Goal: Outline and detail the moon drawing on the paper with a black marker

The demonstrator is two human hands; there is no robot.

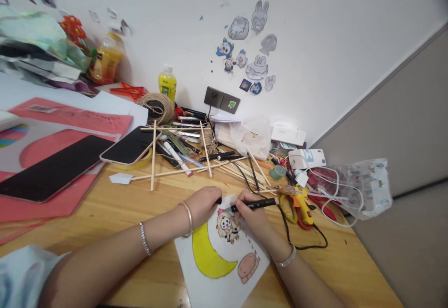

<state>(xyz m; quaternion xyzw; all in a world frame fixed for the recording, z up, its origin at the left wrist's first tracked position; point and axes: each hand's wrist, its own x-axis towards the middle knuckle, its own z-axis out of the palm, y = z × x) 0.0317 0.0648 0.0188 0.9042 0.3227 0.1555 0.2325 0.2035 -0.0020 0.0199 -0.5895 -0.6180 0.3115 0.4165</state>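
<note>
On the bench point(133, 205), over a drawing point(213, 259), the right hand point(251, 213) holds a marker point(262, 203) in its grip; at nine o'clock, the left hand point(202, 204) pinches a cap point(219, 200).

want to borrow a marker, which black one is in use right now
The black marker gripped in the right hand over the drawing; the other black markers lie loose among the sticks behind.

Table point(115, 205) is made of smooth pale wood w/ light sheen. Sheet point(224, 289) is matt white paper. Marker point(257, 204) & cap point(219, 200) are seen as black plastic, bracelets point(189, 219) as shiny metal, twine point(161, 105) as rough fibre.
</note>
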